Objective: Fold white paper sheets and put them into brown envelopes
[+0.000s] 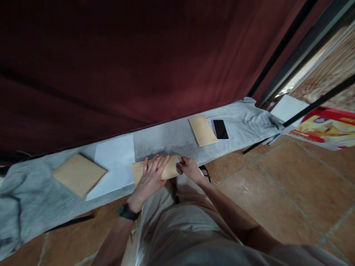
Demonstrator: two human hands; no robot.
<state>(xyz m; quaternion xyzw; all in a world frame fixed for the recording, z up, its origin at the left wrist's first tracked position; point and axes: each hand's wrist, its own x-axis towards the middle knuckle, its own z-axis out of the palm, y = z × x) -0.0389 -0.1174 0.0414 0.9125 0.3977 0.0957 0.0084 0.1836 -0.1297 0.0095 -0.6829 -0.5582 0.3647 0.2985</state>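
A brown envelope (169,170) lies at the near edge of a low surface covered with grey cloth (166,138). My left hand (151,177) rests flat on top of it, fingers stretched out and pressing it down. My right hand (190,168) pinches the envelope's right end, where a bit of white paper shows at the opening. A dark watch (128,212) sits on my left wrist.
A stack of white paper (115,164) lies left of the envelope, with a pile of brown envelopes (79,174) beyond it. Another brown envelope (202,130) and a black phone (220,129) lie at the right. Dark red curtain behind, tiled floor below.
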